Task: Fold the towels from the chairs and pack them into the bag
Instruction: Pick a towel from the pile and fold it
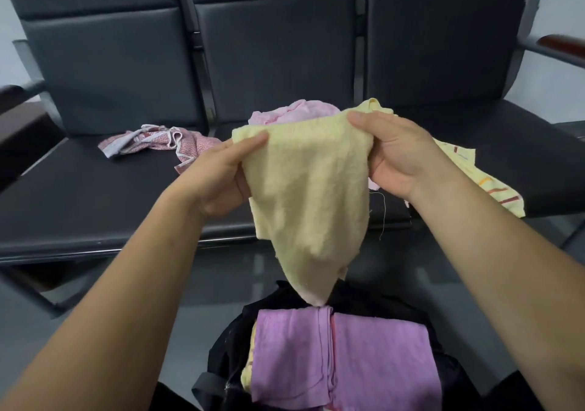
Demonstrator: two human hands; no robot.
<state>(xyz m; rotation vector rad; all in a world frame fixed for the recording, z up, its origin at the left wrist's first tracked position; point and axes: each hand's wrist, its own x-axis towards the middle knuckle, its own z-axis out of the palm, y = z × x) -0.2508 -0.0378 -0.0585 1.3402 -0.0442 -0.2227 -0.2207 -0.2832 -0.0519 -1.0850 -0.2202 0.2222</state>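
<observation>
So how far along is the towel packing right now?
Done: a folded purple towel lies on top in the black bag, a yellow edge beneath it. In hand: left hand and right hand hold a plain yellow towel up by its top edge, hanging loose. Left: a pink towel, a patterned towel and a striped yellow towel on the chairs.

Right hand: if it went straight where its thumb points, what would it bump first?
Probably the left hand, which grips the same yellow towel; depth is unclear.

A single head-worn view looks forward and down, close over the hands (pixel 304 160), toward the chairs (pixel 278 62).
</observation>
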